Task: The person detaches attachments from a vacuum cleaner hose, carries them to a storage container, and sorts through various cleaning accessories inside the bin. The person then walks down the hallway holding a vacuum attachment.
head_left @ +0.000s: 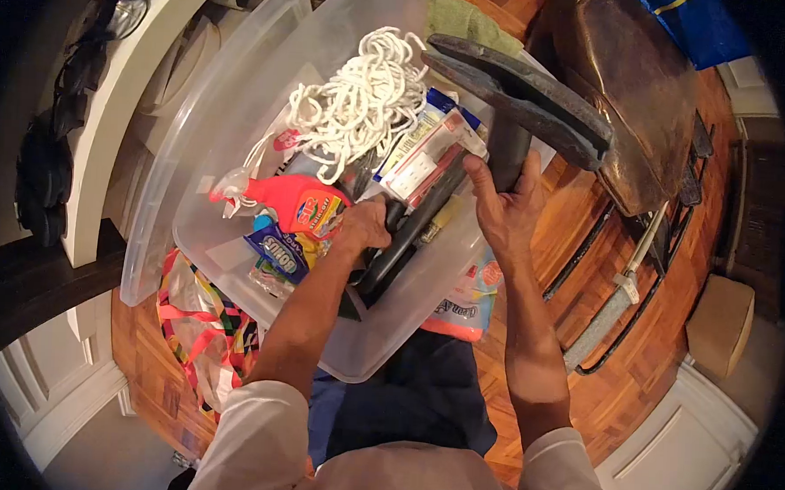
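My right hand [506,200] is closed around the dark neck of what looks like a vacuum floor head [539,98], lifted over the right side of a clear plastic bin [335,352]. Inside the bin, my left hand [367,224] has its fingers curled at a black tube [420,224]; part of its grip is hidden. Just left of that hand lies a red spray bottle [293,204], with a blue packet [278,249] below it. Beyond are a heap of white rope [368,99], a boxed item in a clear pack [427,163] and a blue-and-yellow packet [424,128].
A green towel [472,25] hangs at the bin's far edge. The bin's lid [152,234] leans on its left. A striped bag [200,333] and a pink-and-blue pack [469,305] sit beside it. To the right are a brown covered object [627,89] and a metal-framed item [599,324].
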Available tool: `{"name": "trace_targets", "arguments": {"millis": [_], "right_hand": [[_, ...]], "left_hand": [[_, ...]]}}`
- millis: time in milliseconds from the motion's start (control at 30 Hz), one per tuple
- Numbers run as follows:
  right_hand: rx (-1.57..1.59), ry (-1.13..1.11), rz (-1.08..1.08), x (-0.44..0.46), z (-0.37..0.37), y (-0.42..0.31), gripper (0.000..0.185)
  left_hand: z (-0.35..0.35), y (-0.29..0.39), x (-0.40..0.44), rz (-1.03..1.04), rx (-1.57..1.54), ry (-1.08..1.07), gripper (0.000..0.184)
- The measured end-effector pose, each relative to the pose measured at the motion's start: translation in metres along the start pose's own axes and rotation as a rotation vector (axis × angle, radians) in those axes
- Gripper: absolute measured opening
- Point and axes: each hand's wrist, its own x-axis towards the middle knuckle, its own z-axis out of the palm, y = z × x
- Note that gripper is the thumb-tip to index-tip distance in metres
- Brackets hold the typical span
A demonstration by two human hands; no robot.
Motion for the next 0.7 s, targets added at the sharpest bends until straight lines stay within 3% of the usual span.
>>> {"name": "trace_targets", "arguments": {"millis": [67,167,333,400,433,500,700], "right_hand": [[-0.052,0.005,-0.052,0.004,-0.002,0.001,0.042],[-0.145,0.008,-0.076,0.001,-0.004,0.003,0.042],[-0.182,0.077,-0.130,-0.001,-0.002,0.004,0.047],[-0.172,0.066,-0.119,-0.001,-0.004,0.001,0.046],[-0.158,0.049,-0.107,-0.002,-0.005,-0.001,0.046],[-0.113,0.054,-0.075,-0.004,-0.006,-0.004,0.046],[-0.133,0.076,-0.070,-0.004,-0.003,0.008,0.053]], "left_hand": [[0.010,0.016,0.002,-0.135,0.280,0.093,0.034],[0.012,0.010,0.003,-0.093,0.147,0.025,0.034],[0.010,-0.012,0.009,0.028,0.023,0.099,0.037],[-0.020,-0.010,-0.006,0.091,-0.212,0.117,0.040],[-0.035,-0.008,-0.010,-0.012,-0.262,0.139,0.040],[-0.060,-0.008,-0.018,0.014,-0.491,0.202,0.031],[-0.118,0.004,-0.064,0.053,-0.846,0.331,0.027]]}}
